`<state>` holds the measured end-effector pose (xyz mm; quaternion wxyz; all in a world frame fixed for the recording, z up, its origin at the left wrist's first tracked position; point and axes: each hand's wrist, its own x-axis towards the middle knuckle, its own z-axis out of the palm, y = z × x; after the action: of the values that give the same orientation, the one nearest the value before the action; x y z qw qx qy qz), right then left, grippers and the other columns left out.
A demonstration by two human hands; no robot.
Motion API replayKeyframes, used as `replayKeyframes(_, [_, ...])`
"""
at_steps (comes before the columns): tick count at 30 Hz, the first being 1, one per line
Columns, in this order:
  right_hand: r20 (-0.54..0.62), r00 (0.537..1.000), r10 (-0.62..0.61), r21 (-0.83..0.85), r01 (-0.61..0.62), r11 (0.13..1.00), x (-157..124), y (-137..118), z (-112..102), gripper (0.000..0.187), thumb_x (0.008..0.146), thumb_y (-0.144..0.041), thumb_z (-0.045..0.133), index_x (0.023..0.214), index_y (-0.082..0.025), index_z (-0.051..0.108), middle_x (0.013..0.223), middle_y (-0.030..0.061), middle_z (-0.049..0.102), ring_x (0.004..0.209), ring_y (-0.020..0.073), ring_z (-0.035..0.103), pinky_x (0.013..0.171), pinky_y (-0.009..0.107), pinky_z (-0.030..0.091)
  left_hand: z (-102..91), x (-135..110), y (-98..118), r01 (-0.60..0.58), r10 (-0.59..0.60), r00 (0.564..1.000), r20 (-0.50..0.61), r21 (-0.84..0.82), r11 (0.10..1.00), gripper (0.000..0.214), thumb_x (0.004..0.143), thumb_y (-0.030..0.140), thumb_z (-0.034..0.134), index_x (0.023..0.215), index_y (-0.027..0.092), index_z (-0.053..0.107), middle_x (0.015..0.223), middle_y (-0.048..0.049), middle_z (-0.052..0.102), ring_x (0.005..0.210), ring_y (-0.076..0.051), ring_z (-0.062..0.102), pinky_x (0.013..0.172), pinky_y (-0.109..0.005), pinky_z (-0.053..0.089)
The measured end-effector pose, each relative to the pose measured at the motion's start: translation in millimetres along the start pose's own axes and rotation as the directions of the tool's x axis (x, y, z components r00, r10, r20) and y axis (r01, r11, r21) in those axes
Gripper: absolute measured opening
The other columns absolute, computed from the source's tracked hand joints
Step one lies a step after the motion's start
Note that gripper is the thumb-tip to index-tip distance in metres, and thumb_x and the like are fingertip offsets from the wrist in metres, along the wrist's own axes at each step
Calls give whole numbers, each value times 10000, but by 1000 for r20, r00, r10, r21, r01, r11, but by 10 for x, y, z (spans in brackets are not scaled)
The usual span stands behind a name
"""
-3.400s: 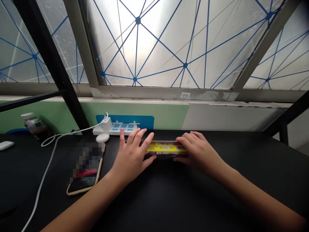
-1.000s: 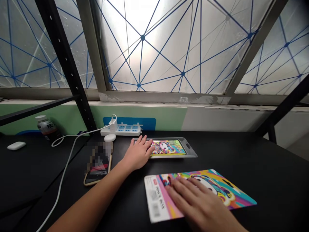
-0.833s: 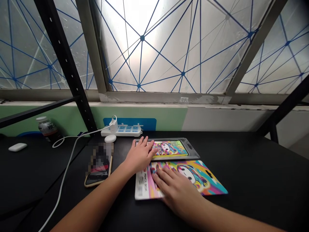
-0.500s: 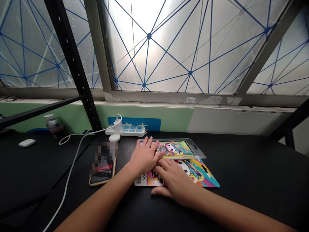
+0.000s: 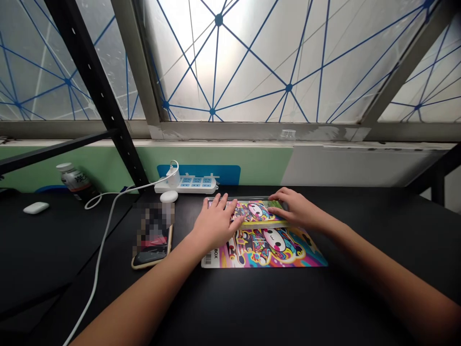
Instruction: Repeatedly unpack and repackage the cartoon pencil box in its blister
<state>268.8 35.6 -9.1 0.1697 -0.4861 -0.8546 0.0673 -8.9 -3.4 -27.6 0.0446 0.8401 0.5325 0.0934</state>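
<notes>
A clear plastic blister pack with a cartoon print showing through it lies over the upper part of a colourful printed card. The card has a white-faced cartoon figure, and a barcode and the word BOX at its left end. My left hand rests on the left end of the pack, fingers spread and palm down. At the pack's right end, my right hand grips it, thumb on top and fingers toward the far edge. Part of the pack's right end is hidden under that hand.
Left of the card lies a phone, partly blurred out. Behind it are a round white object and a power strip with a white cable. A bottle and a white case are farther left on the black table.
My right hand has moved from the card's near side up to the right end of the pack, uncovering the card's print. My left hand stays on the pack. The view has shifted slightly.
</notes>
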Motion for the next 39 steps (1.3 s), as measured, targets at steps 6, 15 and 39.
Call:
replayKeyframes(6, [171,983,67,19,-71,997,25,172,-52,625,789,-714,603,1166,-221,676,1185,146,578,1148,355,539,984,508,468,10,5,8,-6,7,999,-33,19,1000,716,988,646,205,1528,203,360,1626,-148,254,1505,-338,189,1161,-606,193])
replayKeyframes(15, [81,995,52,-79,-45,996,81,182,16,568,731,-731,654,1045,-259,685,1139,121,578,1098,360,533,929,536,440,36,2,-7,26,-26,997,-75,-3,1000,735,968,675,250,1540,220,314,1649,-128,189,1521,-337,108,1166,-595,194])
replayKeyframes(39, [-424,864,-272,-158,225,961,-835,-436,-288,226,883,-265,676,1098,-214,628,1038,99,594,946,259,604,794,418,559,-490,-495,128,-335,412,690,-595,243,910,244,952,294,599,1166,191,654,1082,-110,657,1016,-277,576,892,-438,504])
